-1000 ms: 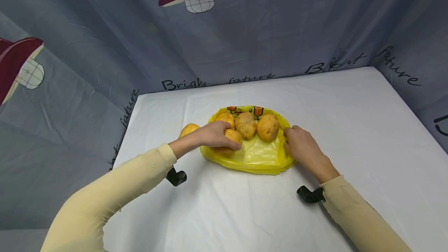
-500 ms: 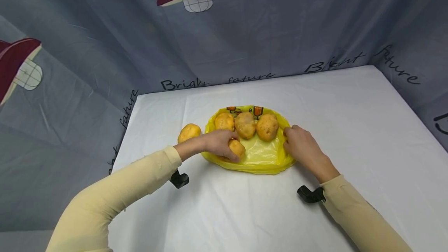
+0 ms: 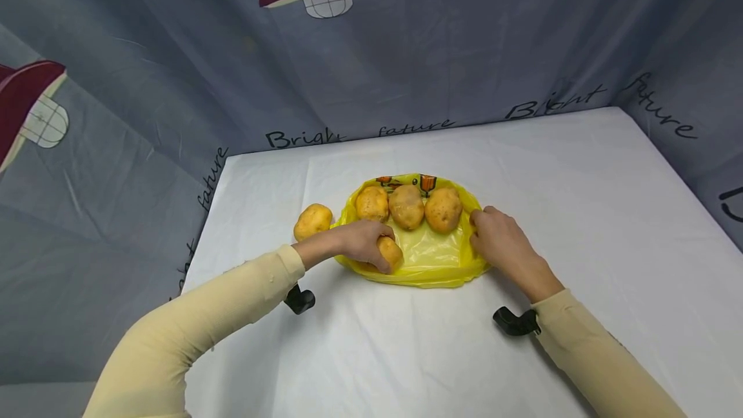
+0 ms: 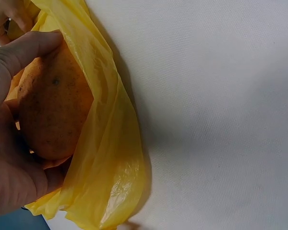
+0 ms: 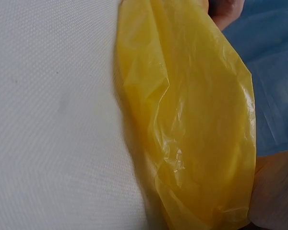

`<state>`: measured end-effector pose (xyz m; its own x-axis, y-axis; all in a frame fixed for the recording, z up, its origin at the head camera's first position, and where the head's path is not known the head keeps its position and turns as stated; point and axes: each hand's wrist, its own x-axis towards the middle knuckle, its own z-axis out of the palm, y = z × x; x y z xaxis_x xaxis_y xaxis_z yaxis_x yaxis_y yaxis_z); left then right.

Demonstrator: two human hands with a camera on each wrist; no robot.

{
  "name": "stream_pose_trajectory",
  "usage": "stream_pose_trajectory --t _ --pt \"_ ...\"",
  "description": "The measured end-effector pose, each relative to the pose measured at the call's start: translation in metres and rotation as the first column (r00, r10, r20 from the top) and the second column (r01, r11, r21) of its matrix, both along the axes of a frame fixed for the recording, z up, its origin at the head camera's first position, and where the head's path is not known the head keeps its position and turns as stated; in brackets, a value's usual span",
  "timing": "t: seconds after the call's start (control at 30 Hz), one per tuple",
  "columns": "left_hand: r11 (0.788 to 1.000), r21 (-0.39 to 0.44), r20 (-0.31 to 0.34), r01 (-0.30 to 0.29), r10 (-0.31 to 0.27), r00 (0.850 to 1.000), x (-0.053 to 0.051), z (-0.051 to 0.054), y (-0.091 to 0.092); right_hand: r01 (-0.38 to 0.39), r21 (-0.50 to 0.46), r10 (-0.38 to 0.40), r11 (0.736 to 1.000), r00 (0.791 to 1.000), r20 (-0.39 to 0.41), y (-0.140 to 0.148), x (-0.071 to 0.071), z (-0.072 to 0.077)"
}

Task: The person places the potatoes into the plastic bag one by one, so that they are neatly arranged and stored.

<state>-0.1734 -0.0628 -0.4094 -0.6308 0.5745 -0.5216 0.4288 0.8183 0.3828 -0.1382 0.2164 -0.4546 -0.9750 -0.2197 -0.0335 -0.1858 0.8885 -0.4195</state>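
Observation:
A yellow plastic bag (image 3: 432, 257) lies spread open on the table, with three potatoes in a row along its far side: a left one (image 3: 372, 203), a middle one (image 3: 406, 207) and a right one (image 3: 444, 210). Inside the bag's near left part, my left hand (image 3: 366, 244) grips another potato (image 4: 55, 103), thumb on one side and fingers around the other. My right hand (image 3: 504, 242) pinches the bag's right rim. In the right wrist view the bag's yellow side (image 5: 197, 105) fills the middle, and only a bit of that hand shows at the lower right.
One more potato (image 3: 313, 221) sits on the white tablecloth (image 3: 360, 347), just outside the bag's left edge. Grey curtains (image 3: 464, 37) with printed lamps and lettering hang behind the table and at its sides. A black wrist mount (image 3: 515, 322) juts from the right sleeve.
My left hand has moved a little toward me with its potato, down to the bag's near left part. The far left potato and the one outside show more fully. My right hand stays put.

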Motion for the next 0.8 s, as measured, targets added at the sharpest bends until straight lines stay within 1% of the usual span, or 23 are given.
stream_pose_trajectory --t 0.3,0.5,0.63,0.8 --pt "1.0 0.001 0.0 -0.011 0.011 1.0 0.003 0.0 0.0 0.002 0.0 -0.002 1.0 1.0 -0.005 0.0 0.001 0.001" --pt "1.0 0.016 -0.027 0.001 -0.001 1.0 0.006 0.002 0.0 -0.002 0.006 0.002 1.0 1.0 0.0 0.0 0.001 0.001" --pt "1.0 0.02 -0.05 0.002 -0.001 0.999 0.008 0.006 0.001 -0.005 0.002 0.005 1.0 1.0 -0.01 0.0 0.001 0.002" --pt "0.999 0.033 -0.066 -0.007 0.009 0.998 0.009 0.018 -0.001 -0.013 0.002 0.013 1.0 1.0 -0.016 0.0 0.001 0.002"
